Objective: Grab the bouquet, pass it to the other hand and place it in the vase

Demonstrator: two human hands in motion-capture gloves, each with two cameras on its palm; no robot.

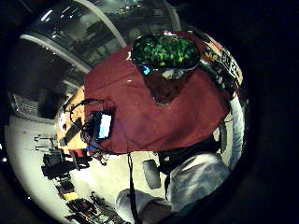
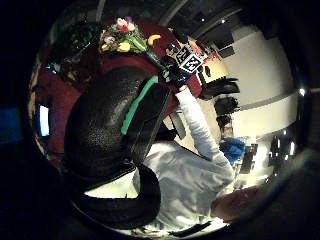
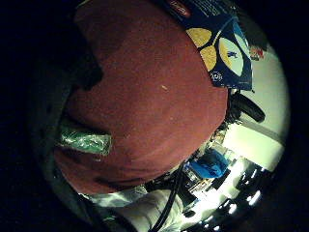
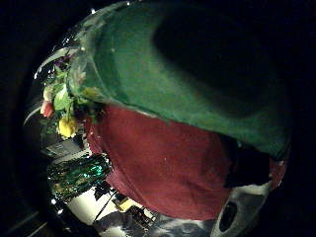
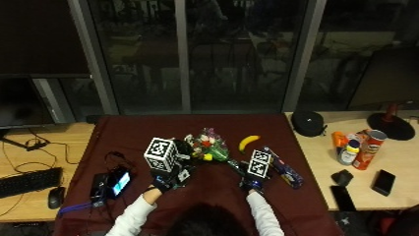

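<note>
Maroon cloth covered the desk [image 5: 216,194]. Right hand [image 5: 252,181] gripped the bouquet [image 5: 211,146] by its green-wrapped stem. Left hand [image 5: 167,179] hovered near the vase [image 1: 164,58], its fingers' state undeterminable.

We see the bouquet [image 5: 211,145], a small bunch of pink, white and yellow flowers with green leaves gathered in a green wrap, above the dark red tablecloth with its blooms pointing away from the person and its stem end angled back toward them. Our palm views show the wrap [image 4: 197,79] broad and close, the blooms [image 4: 61,111] spilling from its mouth. The vase [image 1: 165,58], dark with a glittery green body, stands upright on the cloth beside the bouquet.
</note>
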